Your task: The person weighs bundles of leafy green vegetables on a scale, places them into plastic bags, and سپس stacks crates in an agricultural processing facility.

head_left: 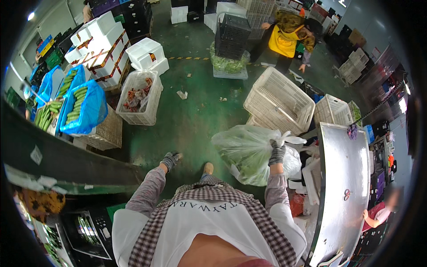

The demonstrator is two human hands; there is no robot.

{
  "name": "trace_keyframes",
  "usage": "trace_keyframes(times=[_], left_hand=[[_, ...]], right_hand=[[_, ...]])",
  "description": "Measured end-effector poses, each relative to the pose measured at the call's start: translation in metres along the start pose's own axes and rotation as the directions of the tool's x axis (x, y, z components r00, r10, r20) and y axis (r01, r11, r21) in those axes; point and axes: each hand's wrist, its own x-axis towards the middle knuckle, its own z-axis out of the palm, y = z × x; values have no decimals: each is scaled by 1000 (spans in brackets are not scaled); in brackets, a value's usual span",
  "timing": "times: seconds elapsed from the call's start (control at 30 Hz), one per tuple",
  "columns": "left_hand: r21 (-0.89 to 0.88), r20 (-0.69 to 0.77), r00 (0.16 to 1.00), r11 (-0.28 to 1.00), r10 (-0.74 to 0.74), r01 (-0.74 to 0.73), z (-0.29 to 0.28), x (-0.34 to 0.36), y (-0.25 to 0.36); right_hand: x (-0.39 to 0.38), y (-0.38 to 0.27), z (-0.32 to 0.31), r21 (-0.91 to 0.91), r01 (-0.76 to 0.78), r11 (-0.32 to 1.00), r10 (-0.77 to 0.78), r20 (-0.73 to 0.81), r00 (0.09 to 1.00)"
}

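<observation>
My right hand (pixel 276 153), in a grey striped glove, is closed round the gathered neck of a large clear plastic bag (pixel 244 153). Leafy green vegetables show through the film, and the bag hangs beside the right leg. The bag's loose white ends stick out past the fist. On the other side, my left hand (pixel 170 161), gloved too, hangs low with fingers loosely apart and nothing visible in it. It is above the floor, close to a shoe.
A big white crate (pixel 281 99) stands ahead of the bag. To the right is a metal table (pixel 340 191) with scissors. At left are a crate of wrapped goods (pixel 141 97) and blue-lined crates of cucumbers (pixel 80 107). A co-worker in a yellow apron (pixel 284 40) bends ahead.
</observation>
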Motion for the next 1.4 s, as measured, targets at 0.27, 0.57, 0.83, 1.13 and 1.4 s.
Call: trace_keyframes(times=[0.27, 0.57, 0.83, 1.13, 1.4], left_hand=[[-429, 40, 955, 858, -294, 282, -54, 74, 128], [-463, -2, 981, 870, -196, 173, -139, 314, 237], [-143, 259, 959, 977, -117, 158, -130, 508, 423], [-493, 306, 885, 737, -351, 463, -88, 633, 595], [-880, 471, 775, 288, 422, 378, -107, 699, 689]], right_hand=[[160, 66, 165, 402, -448, 798, 350, 295, 889], [305, 38, 379, 69, -252, 965, 243, 121, 963], [442, 68, 493, 28, -162, 986, 154, 178, 972], [602, 36, 614, 161, -317, 935, 186, 538, 822], [705, 4, 750, -136, 538, 832, -230, 798, 557]])
